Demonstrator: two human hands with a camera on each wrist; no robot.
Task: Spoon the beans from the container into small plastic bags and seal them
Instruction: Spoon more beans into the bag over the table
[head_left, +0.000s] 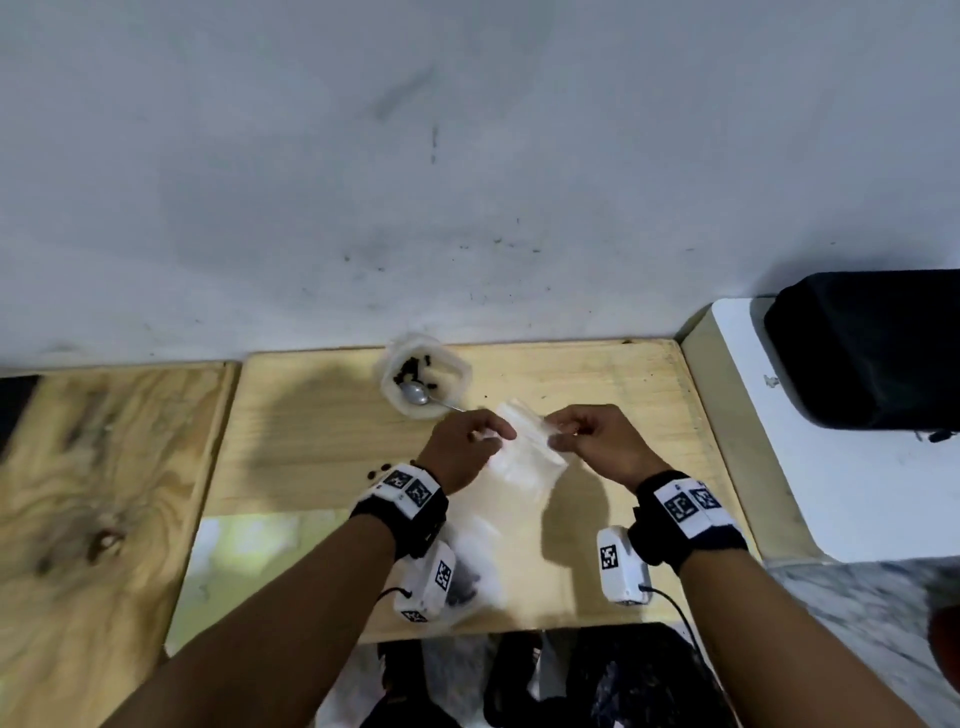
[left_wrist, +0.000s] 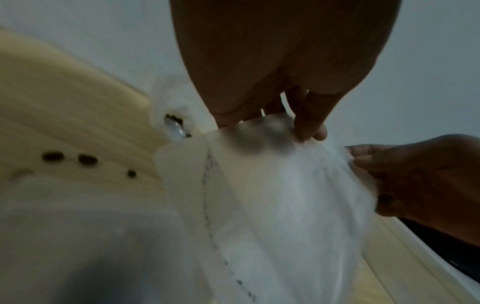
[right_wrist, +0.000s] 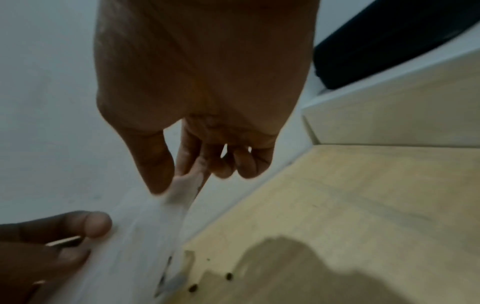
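Both hands lift a small clear empty plastic bag (head_left: 524, 452) above the pale wooden table (head_left: 322, 457); left hand (head_left: 462, 447) and right hand (head_left: 597, 441) pinch its mouth edges. It looks like opening; next, spooning needs the metal spoon (head_left: 418, 396) in the white bean container (head_left: 423, 376) behind.

Both forearms reaching toward twelve o'clock, banded at the wrists. Left hand (head_left: 464, 439) and right hand (head_left: 592, 439) level, fingertips curled, pinching.

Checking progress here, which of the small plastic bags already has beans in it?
The bag lying near the table's front edge, by the left wrist, holds dark beans. The bag pinched by both hands looks empty.
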